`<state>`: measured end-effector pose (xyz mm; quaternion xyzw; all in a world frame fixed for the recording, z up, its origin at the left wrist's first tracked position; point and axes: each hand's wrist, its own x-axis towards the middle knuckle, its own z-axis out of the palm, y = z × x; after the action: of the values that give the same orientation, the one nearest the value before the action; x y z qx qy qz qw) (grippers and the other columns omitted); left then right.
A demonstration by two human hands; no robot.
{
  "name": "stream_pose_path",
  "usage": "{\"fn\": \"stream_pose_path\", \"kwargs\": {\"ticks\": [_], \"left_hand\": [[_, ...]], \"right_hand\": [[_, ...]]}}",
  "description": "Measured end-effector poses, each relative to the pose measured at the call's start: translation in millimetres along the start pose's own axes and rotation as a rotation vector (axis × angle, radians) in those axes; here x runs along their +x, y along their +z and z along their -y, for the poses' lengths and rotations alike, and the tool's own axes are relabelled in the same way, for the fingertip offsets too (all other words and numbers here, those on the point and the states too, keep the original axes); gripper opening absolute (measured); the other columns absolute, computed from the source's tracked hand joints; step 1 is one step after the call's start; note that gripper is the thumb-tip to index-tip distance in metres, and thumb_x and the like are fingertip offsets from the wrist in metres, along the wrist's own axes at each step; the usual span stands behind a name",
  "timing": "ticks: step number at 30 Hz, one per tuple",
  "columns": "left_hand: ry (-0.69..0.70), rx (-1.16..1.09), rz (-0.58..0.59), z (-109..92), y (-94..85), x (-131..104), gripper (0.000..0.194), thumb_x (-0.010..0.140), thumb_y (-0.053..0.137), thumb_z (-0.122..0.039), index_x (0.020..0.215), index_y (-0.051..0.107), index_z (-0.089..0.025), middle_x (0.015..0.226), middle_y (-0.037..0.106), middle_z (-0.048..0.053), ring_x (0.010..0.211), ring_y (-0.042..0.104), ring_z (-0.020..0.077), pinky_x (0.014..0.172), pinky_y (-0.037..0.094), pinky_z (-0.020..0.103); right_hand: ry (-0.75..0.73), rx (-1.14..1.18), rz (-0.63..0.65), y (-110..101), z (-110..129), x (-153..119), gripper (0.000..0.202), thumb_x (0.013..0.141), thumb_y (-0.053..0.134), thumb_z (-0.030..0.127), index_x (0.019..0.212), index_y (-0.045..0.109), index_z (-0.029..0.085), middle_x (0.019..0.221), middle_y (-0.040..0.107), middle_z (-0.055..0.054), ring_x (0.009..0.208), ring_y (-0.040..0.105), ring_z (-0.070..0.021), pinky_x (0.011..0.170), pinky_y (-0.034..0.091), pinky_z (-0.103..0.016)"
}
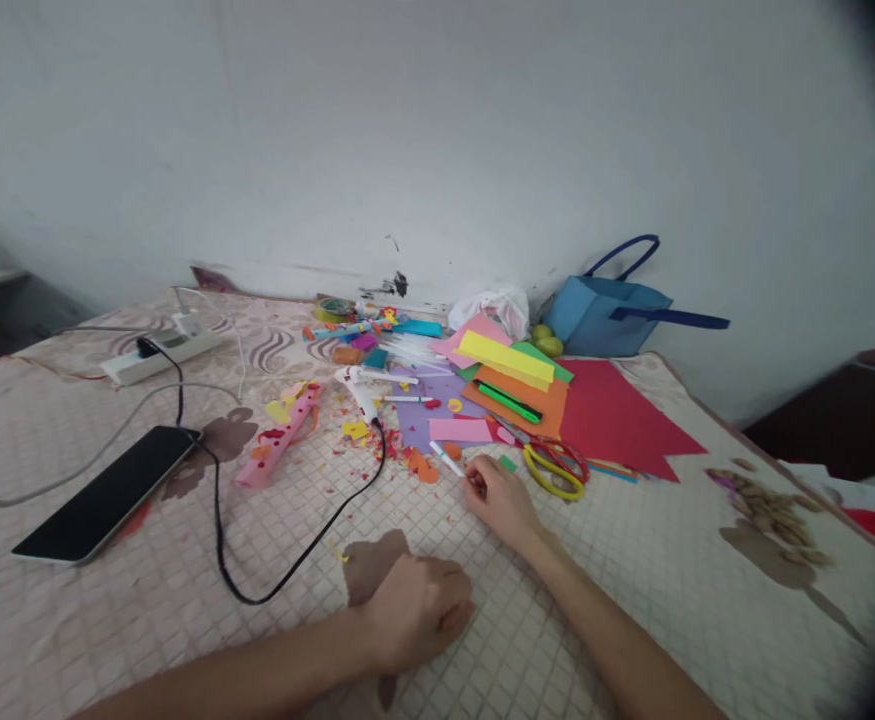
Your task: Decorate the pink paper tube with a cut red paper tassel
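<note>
My right hand (501,497) is closed, its thumb and fingers pinching the near end of a slim white marker pen with a teal band (447,458). The pen points away to the left, toward orange paper scraps (423,466). Lower down, my left hand (420,612) rests on the tablecloth in a loose fist. Its inside is hidden from me. Just beyond the right hand are yellow-handled scissors (555,472), a pink paper strip (459,430) and a purple sheet (412,415). A white glue gun (362,395) with a black cord lies left of the purple sheet.
A decorated pink paper tube (281,440) and a black tablet (111,495) lie to the left, near a power strip (163,357). Coloured papers with a green cutter (508,400), a red sheet (617,420) and a blue bag (606,315) are on the right. Peanuts (774,515) lie far right.
</note>
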<state>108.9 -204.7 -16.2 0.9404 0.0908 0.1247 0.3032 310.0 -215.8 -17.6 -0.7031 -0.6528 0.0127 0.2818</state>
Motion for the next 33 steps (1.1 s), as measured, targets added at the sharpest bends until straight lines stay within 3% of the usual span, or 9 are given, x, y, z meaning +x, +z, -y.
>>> {"fn": "stream_pose_path", "kwargs": {"ticks": [5,20,28,33], "left_hand": [[0.012,0.007,0.011,0,-1.0,0,0.022,0.077,0.046,-0.012,0.060,0.033,-0.018,0.060,0.048,-0.003,0.055,0.043,0.0094,0.050,0.023,0.024],[0.053,-0.019,-0.054,1,-2.9,-5,0.026,0.077,0.046,-0.007,0.060,0.029,-0.018,0.058,0.044,-0.004,0.053,0.040,0.0076,0.050,0.024,0.022],[0.032,0.052,-0.106,1,-8.4,-8,0.027,0.079,0.044,-0.007,0.059,0.029,-0.017,0.057,0.043,-0.004,0.051,0.038,0.0070,0.051,0.021,0.024],[0.023,0.093,-0.130,1,-10.3,-8,0.027,0.080,0.044,-0.009,0.059,0.029,-0.017,0.057,0.042,-0.005,0.051,0.036,0.0070,0.052,0.021,0.025]], "right_hand": [[0.021,0.048,-0.090,2,0,3,0.008,0.087,0.048,0.025,0.086,0.054,0.020,0.082,0.062,-0.004,0.070,0.058,-0.0165,0.066,0.045,-0.028],[-0.021,0.080,-0.157,-14,-10,5,0.016,0.087,0.045,0.023,0.079,0.059,0.020,0.075,0.066,-0.003,0.071,0.060,-0.0179,0.067,0.046,-0.028],[0.093,-0.043,-0.229,-32,-45,9,0.019,0.085,0.046,0.029,0.079,0.062,0.020,0.074,0.068,-0.004,0.068,0.061,-0.0193,0.065,0.045,-0.028],[0.252,-0.146,-0.350,-64,-88,6,0.026,0.086,0.045,0.037,0.076,0.061,0.020,0.070,0.067,-0.007,0.065,0.061,-0.0211,0.062,0.043,-0.030]]}}
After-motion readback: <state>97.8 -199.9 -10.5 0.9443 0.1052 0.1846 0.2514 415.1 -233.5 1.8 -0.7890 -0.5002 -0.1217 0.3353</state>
